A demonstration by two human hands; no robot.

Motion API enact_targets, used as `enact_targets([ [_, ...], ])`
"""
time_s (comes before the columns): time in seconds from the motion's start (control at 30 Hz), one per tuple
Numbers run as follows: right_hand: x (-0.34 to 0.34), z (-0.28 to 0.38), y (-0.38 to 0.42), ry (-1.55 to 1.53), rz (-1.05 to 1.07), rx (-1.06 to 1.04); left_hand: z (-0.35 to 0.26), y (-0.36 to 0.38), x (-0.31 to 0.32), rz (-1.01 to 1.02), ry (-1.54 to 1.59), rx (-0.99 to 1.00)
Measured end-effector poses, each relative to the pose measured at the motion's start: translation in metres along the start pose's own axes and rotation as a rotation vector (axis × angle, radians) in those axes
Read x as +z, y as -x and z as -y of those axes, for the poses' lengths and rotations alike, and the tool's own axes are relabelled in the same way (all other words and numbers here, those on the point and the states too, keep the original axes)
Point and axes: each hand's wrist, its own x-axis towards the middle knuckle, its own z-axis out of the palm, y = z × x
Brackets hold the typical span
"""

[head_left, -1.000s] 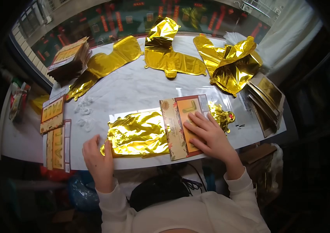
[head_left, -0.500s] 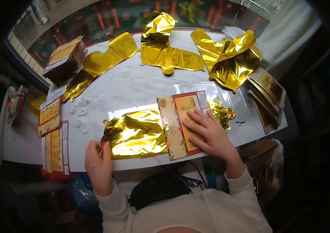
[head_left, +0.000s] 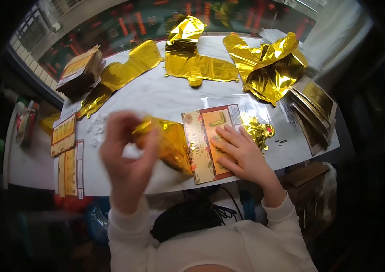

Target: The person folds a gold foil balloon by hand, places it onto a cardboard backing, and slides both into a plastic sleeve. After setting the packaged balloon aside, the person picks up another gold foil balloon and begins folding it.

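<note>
My left hand (head_left: 129,158), smeared by motion, grips the free end of a gold foil balloon (head_left: 174,143) and holds it up off the table. The balloon's other end runs to the left edge of a printed autumn card (head_left: 199,154). Flat on that card lies my right hand (head_left: 243,154), its fingers spread and pressing it down. More crumpled gold foil (head_left: 257,129) with a small red spot sticks out past the card's right side, over a clear plastic bag (head_left: 228,103).
Three gold foil balloons (head_left: 140,61) (head_left: 201,68) (head_left: 265,68) lie along the table's back. Card stacks stand at the back left (head_left: 81,70) and right (head_left: 315,113). More printed cards (head_left: 64,136) lie at the left edge, near small whitish bits (head_left: 96,129).
My left hand has lifted the balloon's left end up and to the right, folding it toward the card. My right hand stays on the card.
</note>
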Motion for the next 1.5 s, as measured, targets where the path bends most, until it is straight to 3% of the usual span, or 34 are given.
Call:
enact_targets([
  [0.07, 0.000, 0.001, -0.001, -0.006, -0.011, 0.000, -0.022, -0.019, 0.037, 0.185, -0.114, 0.084],
  [0.13, 0.000, -0.002, 0.000, 0.008, 0.020, 0.009, -0.016, -0.028, 0.088, 0.206, -0.154, 0.398],
  [0.2, -0.002, -0.011, 0.002, 0.068, 0.096, -0.018, -0.025, -0.014, 0.132, 0.309, -0.333, 0.357],
  [0.27, 0.001, -0.017, 0.009, 0.024, 0.124, 0.016, -0.030, 0.009, 0.161, 0.392, -0.288, 0.329],
  [0.4, 0.024, -0.023, 0.031, -0.356, 0.095, 0.316, -0.030, 0.049, 0.143, 0.524, 0.041, 0.398],
  [0.47, 0.038, -0.027, 0.034, -0.627, 0.074, 0.492, -0.010, 0.064, 0.115, 0.275, 0.035, 0.423],
  [0.5, 0.016, -0.018, 0.026, 0.071, 0.205, 0.183, 0.004, 0.064, 0.098, 0.287, -0.060, 0.326],
  [0.6, 0.019, -0.017, 0.025, 0.040, 0.152, 0.160, 0.049, 0.060, 0.062, 0.369, -0.451, 0.059],
  [0.63, 0.019, -0.016, 0.025, 0.035, 0.146, 0.167, 0.055, 0.063, 0.059, 0.378, -0.452, 0.064],
  [0.7, 0.018, -0.014, 0.025, 0.032, 0.140, 0.176, 0.059, 0.070, 0.056, 0.575, -0.603, -0.018],
  [1.03, 0.017, -0.014, 0.023, 0.049, 0.149, 0.127, 0.036, 0.083, 0.065, 0.612, -0.532, 0.051],
  [1.1, 0.015, -0.010, 0.020, 0.070, 0.079, 0.102, 0.031, 0.089, 0.071, 0.545, -0.442, 0.076],
  [1.13, 0.004, -0.005, 0.012, -0.002, 0.177, 0.145, 0.031, 0.092, 0.076, 0.540, -0.446, 0.071],
  [1.23, 0.007, -0.008, 0.010, 0.001, 0.047, 0.007, 0.031, 0.097, 0.090, 0.360, -0.302, 0.011],
  [1.3, 0.006, -0.007, 0.010, -0.185, 0.021, 0.070, 0.036, 0.098, 0.088, 0.272, -0.173, -0.024],
  [1.4, 0.004, -0.006, 0.010, 0.002, -0.033, -0.017, 0.043, 0.103, 0.081, 0.114, 0.029, -0.055],
  [1.47, 0.004, -0.008, 0.005, 0.081, 0.017, -0.026, 0.049, 0.112, 0.076, -0.083, 0.446, -0.294],
  [1.5, 0.004, -0.007, 0.002, 0.159, 0.068, -0.036, 0.051, 0.117, 0.072, -0.131, 0.504, -0.353],
])
